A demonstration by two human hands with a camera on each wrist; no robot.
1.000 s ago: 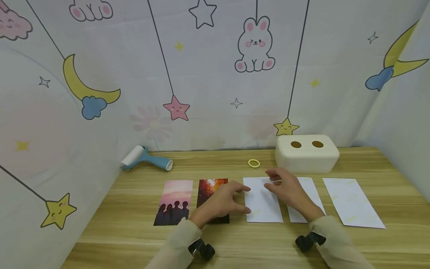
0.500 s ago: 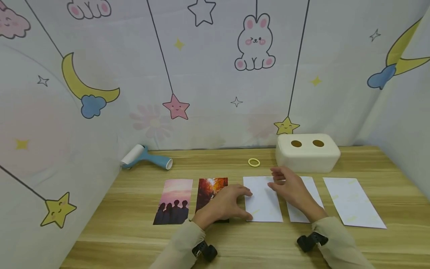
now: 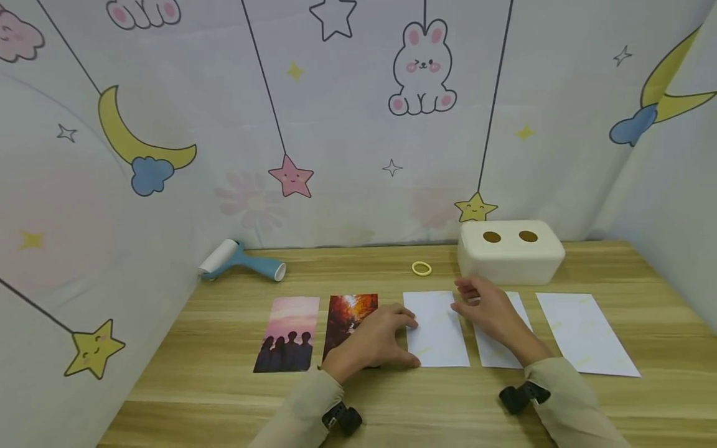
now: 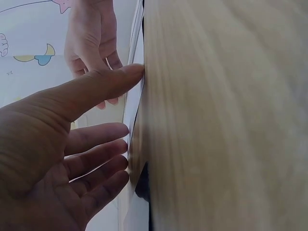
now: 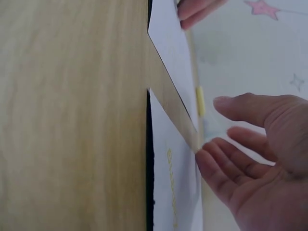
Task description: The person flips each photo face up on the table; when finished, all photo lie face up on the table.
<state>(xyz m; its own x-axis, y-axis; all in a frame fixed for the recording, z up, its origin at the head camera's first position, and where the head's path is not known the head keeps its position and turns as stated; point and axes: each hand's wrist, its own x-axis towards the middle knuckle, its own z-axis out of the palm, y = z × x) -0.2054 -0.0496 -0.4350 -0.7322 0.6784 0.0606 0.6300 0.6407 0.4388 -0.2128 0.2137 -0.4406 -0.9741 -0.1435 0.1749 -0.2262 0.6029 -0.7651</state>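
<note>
My left hand (image 3: 370, 341) lies partly over an autumn-forest photo print (image 3: 343, 320), its thumb and fingertips spread along the left edge of a blank-faced white card (image 3: 439, 333). Seen from the left wrist, the thumb (image 4: 103, 86) and loosely bent fingers come right down at the card's edge, with nothing pinched between them. My right hand (image 3: 493, 316) hovers with relaxed fingers by the upper right corner of that card, covering part of a second white card (image 3: 492, 356). In the right wrist view its fingertips (image 5: 204, 159) are near that second card's edge, and faint yellow lettering shows on the card.
A third white card (image 3: 588, 336) lies at the right, and a print of silhouetted people under a pink sky (image 3: 288, 339) at the left. Behind stand a blue-handled roller (image 3: 252, 264), a small yellow ring (image 3: 421, 269) and a cream box with two holes (image 3: 511, 261).
The left hand has shifted slightly right and down, bringing its thumb to the card's lower left corner. The right hand has drifted a little right. The cards stay in place.
</note>
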